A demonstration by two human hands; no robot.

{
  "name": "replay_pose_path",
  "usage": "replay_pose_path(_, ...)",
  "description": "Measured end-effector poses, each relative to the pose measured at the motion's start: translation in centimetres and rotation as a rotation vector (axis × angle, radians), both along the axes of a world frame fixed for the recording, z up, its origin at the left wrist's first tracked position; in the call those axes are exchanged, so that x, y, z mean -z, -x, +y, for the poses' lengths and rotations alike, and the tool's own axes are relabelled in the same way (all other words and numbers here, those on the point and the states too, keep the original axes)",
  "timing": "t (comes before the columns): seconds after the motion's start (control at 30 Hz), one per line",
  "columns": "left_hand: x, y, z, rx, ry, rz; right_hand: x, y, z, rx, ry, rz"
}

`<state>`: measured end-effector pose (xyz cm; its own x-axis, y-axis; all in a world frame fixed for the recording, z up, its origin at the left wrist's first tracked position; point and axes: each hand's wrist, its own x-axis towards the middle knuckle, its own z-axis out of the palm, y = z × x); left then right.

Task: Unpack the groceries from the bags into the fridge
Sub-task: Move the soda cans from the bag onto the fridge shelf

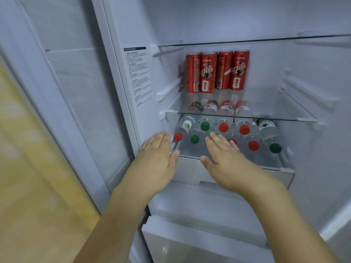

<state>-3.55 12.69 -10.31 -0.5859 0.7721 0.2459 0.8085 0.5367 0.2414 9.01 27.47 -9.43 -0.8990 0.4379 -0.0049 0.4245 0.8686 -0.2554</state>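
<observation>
Both hands, left hand [158, 154] and right hand [223, 158], are flat and open, holding nothing, in front of the clear plastic water bottles [252, 137]; they should push gently so none rolls.

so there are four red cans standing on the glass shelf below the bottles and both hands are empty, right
Not quite. In the head view the four red cans stand on the glass shelf above the bottles, not below. The left hand and right hand are indeed empty.

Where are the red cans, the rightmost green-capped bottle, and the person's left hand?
Red cans [217, 72]: head view, front of the second can.
Green-capped bottle [275, 148]: head view, its cap.
Left hand [157, 158]: head view, back of the hand.
</observation>
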Motion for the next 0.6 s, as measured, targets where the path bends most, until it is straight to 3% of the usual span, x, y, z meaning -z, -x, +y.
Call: replay_pose_path(0.6, -0.6, -0.6, -11.2, -0.273, -0.018, 0.034, -1.1, 5.3, -9.4, -0.336, 0.017, -0.033)
